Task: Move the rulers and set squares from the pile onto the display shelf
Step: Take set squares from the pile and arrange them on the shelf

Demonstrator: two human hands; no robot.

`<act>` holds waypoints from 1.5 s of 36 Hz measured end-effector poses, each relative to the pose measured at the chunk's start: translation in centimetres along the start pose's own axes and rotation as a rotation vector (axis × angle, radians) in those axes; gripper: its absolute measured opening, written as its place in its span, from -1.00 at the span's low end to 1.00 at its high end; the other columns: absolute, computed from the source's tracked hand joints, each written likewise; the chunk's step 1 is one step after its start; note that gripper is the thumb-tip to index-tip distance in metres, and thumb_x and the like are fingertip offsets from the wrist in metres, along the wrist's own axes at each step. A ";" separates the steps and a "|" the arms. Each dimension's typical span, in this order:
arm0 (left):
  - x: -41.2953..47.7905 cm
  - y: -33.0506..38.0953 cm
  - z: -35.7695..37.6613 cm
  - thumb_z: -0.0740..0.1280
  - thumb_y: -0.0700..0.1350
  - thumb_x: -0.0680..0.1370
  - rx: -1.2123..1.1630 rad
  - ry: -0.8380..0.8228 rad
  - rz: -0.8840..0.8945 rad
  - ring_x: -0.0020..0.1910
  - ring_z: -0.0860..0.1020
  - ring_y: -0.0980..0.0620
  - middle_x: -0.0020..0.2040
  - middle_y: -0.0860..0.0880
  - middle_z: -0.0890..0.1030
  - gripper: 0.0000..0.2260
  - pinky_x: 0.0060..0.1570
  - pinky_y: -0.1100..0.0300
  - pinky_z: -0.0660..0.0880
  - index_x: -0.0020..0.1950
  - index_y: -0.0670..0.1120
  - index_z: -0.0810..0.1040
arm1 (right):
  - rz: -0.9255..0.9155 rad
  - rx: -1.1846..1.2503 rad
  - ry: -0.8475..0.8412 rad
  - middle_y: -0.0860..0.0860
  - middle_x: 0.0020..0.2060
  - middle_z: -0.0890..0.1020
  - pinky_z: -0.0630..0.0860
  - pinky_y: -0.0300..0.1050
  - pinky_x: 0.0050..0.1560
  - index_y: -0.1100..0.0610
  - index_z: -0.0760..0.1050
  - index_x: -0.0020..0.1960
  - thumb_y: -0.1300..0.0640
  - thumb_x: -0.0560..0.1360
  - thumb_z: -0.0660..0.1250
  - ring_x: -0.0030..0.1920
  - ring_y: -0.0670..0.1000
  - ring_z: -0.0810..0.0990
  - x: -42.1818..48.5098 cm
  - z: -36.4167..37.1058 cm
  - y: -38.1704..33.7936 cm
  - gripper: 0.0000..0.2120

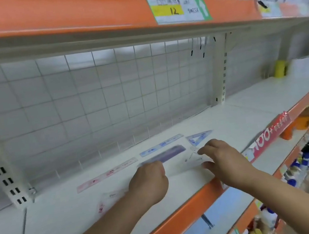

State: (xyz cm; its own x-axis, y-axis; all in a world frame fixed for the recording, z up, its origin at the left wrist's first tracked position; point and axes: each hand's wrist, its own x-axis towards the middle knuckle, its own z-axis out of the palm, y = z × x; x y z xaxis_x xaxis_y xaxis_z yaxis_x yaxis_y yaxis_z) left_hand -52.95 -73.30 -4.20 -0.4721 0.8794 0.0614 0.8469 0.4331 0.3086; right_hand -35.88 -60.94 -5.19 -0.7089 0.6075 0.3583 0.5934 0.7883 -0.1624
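Head view gives us both hands low over the white display shelf (239, 116), so we judge that the step in hand is placing and straightening, not fetching. The pile itself is not in view.

Several pieces lie flat on the shelf: a pink ruler (106, 174) to the left, a blue ruler (161, 144) near the wire grid (106, 96), a purple ruler (167, 153) just in front of it, and a blue set square (197, 137) to their right. A pink set square (105, 201) lies close to the left forearm.

The left hand (149, 181) has its fingers curled in, right at the near end of the purple ruler. We cannot tell if it pinches that ruler or only rests beside it, because the knuckles hide the fingertips. The right hand (222, 156) has its fingers spread and nearly straight, with the tips over a clear set square (195, 158). It seems to press or slide this piece and not to grip it.

For the next move we think the clear set square should be pushed gently into line with the others and kept flat. It is almost invisible on the white surface and lies not far from the orange front edge (184, 212), so it could slip off.
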 end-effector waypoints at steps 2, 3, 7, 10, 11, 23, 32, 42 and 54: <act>0.9 0.7 0.4 0.12 -0.18 0.57 0.008 0.005 -0.022 -0.02 0.54 -0.01 -0.02 0.01 0.57 -0.82 -0.12 0.18 0.45 -0.10 0.00 0.48 | -0.023 0.015 -0.012 0.02 0.15 0.52 0.43 -0.12 0.13 0.06 0.47 0.30 0.09 0.51 0.34 0.20 0.08 0.47 1.0 0.5 1.2 -0.63; 1.4 1.1 0.6 0.11 -0.18 0.57 0.016 0.012 -0.035 -0.01 0.54 -0.02 0.00 0.00 0.57 -0.82 -0.10 0.17 0.45 -0.08 -0.02 0.50 | -0.035 0.023 -0.016 0.02 0.15 0.52 0.43 -0.12 0.12 0.06 0.47 0.30 0.09 0.51 0.34 0.19 0.08 0.47 1.6 0.7 1.8 -0.64; 3.4 2.8 1.2 0.09 -0.17 0.59 0.039 0.055 -0.111 0.02 0.53 -0.03 0.05 -0.03 0.56 -0.82 -0.10 0.16 0.43 -0.02 -0.05 0.48 | -0.107 0.063 -0.035 0.03 0.14 0.53 0.45 -0.08 0.11 0.08 0.50 0.28 0.12 0.50 0.35 0.20 0.10 0.49 4.1 1.4 4.6 -0.65; 4.9 4.6 2.2 0.08 -0.15 0.61 0.046 0.069 -0.189 0.04 0.53 -0.04 0.07 -0.04 0.56 -0.84 -0.09 0.16 0.41 -0.02 -0.04 0.44 | -0.175 0.076 -0.057 0.02 0.16 0.51 0.44 -0.11 0.13 0.07 0.48 0.29 0.10 0.51 0.33 0.20 0.07 0.48 6.0 1.3 7.2 -0.65; 5.4 5.4 2.5 0.08 -0.14 0.61 0.049 0.073 -0.209 0.06 0.53 -0.04 0.09 -0.04 0.56 -0.83 -0.06 0.16 0.41 0.03 -0.05 0.46 | -0.192 0.079 -0.061 0.01 0.16 0.51 0.43 -0.13 0.13 0.07 0.48 0.30 0.09 0.51 0.33 0.20 0.07 0.47 6.6 1.2 8.2 -0.64; 9.9 12.1 6.1 0.10 -0.18 0.57 0.007 0.090 -0.331 -0.04 0.54 -0.03 -0.04 -0.06 0.59 -0.81 -0.17 0.17 0.45 -0.02 -0.12 0.51 | -0.319 0.134 -0.160 -0.01 0.14 0.51 0.42 -0.17 0.14 0.03 0.47 0.31 0.06 0.53 0.31 0.18 0.04 0.47 11.1 1.9 17.6 -0.65; 10.7 13.5 5.9 0.11 -0.19 0.54 0.033 0.064 -0.416 0.00 0.54 -0.07 -0.01 -0.08 0.57 -0.87 -0.12 0.15 0.45 -0.12 -0.05 0.42 | -0.352 0.180 -0.206 0.00 0.18 0.50 0.39 -0.18 0.17 0.02 0.45 0.31 0.07 0.54 0.29 0.20 0.03 0.45 12.9 2.5 19.3 -0.66; 11.7 14.2 6.3 0.12 -0.17 0.57 0.040 0.080 -0.451 0.06 0.51 -0.05 0.06 -0.05 0.55 -0.82 0.00 0.15 0.47 0.06 -0.09 0.50 | -0.410 0.169 -0.244 -0.02 0.19 0.49 0.38 -0.19 0.20 -0.01 0.43 0.32 0.03 0.55 0.26 0.23 0.00 0.44 13.6 3.0 19.2 -0.66; 7.1 8.8 4.7 0.12 -0.16 0.54 0.038 0.166 -0.609 0.03 0.56 -0.02 0.07 -0.01 0.61 -0.76 -0.01 0.18 0.51 0.08 -0.06 0.54 | -0.594 0.256 -0.363 -0.02 0.19 0.45 0.35 -0.18 0.15 -0.01 0.43 0.28 -0.01 0.54 0.26 0.24 -0.01 0.43 10.9 3.4 11.9 -0.67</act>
State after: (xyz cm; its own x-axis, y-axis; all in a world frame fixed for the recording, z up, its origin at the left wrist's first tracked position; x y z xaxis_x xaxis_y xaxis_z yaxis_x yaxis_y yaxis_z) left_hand -47.70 -62.28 -5.52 -0.9012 0.4322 0.0329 0.4212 0.8554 0.3014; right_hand -37.87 -44.56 -6.37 -0.9906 0.0307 0.1330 -0.0050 0.9654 -0.2607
